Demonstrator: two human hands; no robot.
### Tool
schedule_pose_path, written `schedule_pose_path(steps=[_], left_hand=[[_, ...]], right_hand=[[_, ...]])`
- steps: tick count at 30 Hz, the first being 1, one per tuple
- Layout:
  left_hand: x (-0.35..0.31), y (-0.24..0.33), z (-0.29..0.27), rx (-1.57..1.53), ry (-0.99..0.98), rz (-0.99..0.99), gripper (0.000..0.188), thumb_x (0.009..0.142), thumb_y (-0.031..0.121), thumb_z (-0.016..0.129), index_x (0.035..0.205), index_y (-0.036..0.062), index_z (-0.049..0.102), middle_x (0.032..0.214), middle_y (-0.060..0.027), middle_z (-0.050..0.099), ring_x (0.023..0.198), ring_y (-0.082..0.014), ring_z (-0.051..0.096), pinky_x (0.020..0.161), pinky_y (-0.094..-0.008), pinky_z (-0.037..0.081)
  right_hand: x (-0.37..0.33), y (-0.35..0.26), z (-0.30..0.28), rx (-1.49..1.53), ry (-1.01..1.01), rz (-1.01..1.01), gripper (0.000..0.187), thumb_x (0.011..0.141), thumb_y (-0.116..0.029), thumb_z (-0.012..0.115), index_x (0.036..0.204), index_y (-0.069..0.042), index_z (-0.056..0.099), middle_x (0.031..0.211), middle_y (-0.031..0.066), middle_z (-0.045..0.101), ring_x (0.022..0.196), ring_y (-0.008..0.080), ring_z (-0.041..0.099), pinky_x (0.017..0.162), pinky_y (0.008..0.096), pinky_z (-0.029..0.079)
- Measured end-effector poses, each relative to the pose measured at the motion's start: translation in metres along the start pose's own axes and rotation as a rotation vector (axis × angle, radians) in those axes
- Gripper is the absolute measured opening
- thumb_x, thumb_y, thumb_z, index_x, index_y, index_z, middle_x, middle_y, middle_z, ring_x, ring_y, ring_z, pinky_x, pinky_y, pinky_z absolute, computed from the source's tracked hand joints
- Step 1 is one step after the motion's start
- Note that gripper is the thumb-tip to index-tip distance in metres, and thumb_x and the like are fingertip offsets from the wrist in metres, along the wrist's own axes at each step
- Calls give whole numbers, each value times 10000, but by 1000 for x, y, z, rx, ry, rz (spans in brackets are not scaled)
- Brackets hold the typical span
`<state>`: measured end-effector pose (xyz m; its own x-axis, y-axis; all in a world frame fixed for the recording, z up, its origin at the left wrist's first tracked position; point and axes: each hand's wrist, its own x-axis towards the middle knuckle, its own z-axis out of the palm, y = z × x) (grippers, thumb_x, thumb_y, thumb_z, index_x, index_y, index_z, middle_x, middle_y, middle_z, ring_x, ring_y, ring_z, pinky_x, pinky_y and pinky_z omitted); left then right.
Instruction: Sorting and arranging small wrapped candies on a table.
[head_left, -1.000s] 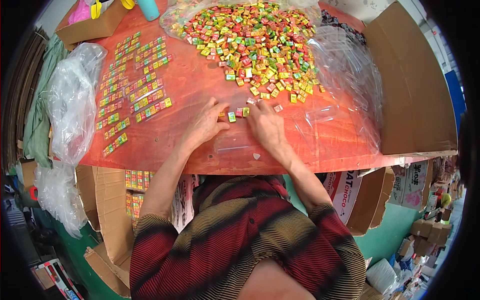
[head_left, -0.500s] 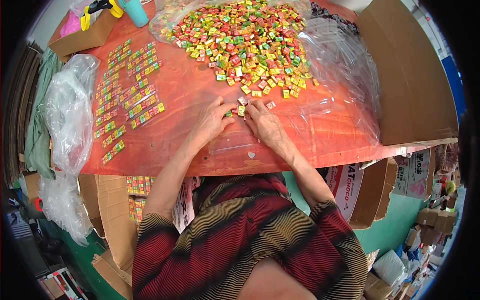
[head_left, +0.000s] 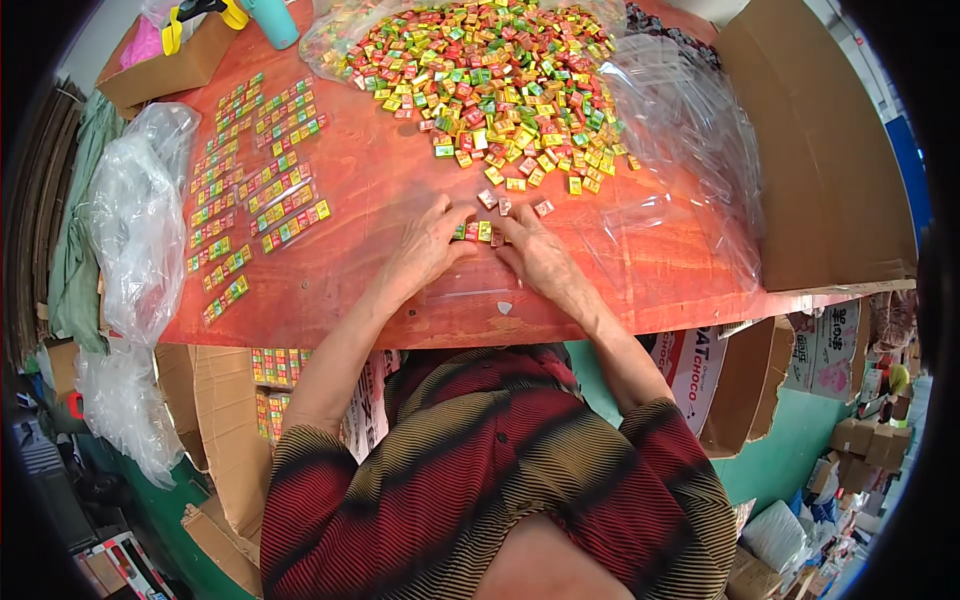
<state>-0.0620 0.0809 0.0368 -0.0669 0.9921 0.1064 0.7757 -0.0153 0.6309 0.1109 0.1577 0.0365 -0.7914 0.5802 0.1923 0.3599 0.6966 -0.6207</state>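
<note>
Fingers and thumb of your left hand (head_left: 428, 245) curl at the left end of a short row of little boxes (head_left: 484, 231), your right hand (head_left: 543, 258) likewise at its right end; can't tell if either clamps. Row lies on the red table (head_left: 370, 190), long axis left-right, ends pointing at your hands, nearer you than the loose pile (head_left: 510, 90).

The shirt (head_left: 450, 455) has broad slanting bands of dark red, black and tan-gold, softly blurred at their borders and finely ribbed throughout. A small dark button (head_left: 502, 437) sits on its front. The loose sleeves (head_left: 312, 490) end around the elbows; forearms (head_left: 362, 325), left hand (head_left: 425, 250) and right hand (head_left: 545, 262) are bare.
</note>
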Motion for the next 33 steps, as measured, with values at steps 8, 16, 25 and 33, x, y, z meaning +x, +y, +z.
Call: schedule_pose_path(steps=[8, 16, 25, 33], left_hand=[[1, 7, 5, 84, 11, 5, 448, 676, 231, 698, 1100, 162, 573, 911, -126, 481, 816, -320, 535, 673, -420, 428], [-1, 11, 18, 125, 72, 52, 341, 665, 231, 697, 987, 142, 627, 881, -94, 493, 824, -276, 539, 667, -400, 424], [-2, 13, 16, 120, 56, 20, 337, 683, 236, 680, 1002, 142, 630, 917, -86, 502, 861, -274, 534, 710, -396, 426], [0, 13, 18, 141, 59, 19, 339, 689, 242, 677, 1011, 148, 627, 901, -82, 495, 851, -271, 536, 704, -395, 428]], right_hand=[[-3, 6, -11, 2, 5, 66, 371, 749, -73, 612, 1106, -74, 511, 978, 148, 496, 855, 332, 554, 705, 385, 466], [-10, 5, 8, -40, 44, 78, 357, 758, -92, 603, 1106, -90, 522, 940, 143, 499, 824, 334, 553, 653, 397, 470], [-24, 27, -8, -64, 174, 51, 247, 769, -75, 591, 1012, -72, 552, 945, 147, 523, 813, 346, 551, 667, 393, 465], [-7, 63, -39, -303, 256, 278, 218, 786, -97, 562, 1002, -86, 537, 911, 146, 542, 781, 344, 567, 624, 411, 470]])
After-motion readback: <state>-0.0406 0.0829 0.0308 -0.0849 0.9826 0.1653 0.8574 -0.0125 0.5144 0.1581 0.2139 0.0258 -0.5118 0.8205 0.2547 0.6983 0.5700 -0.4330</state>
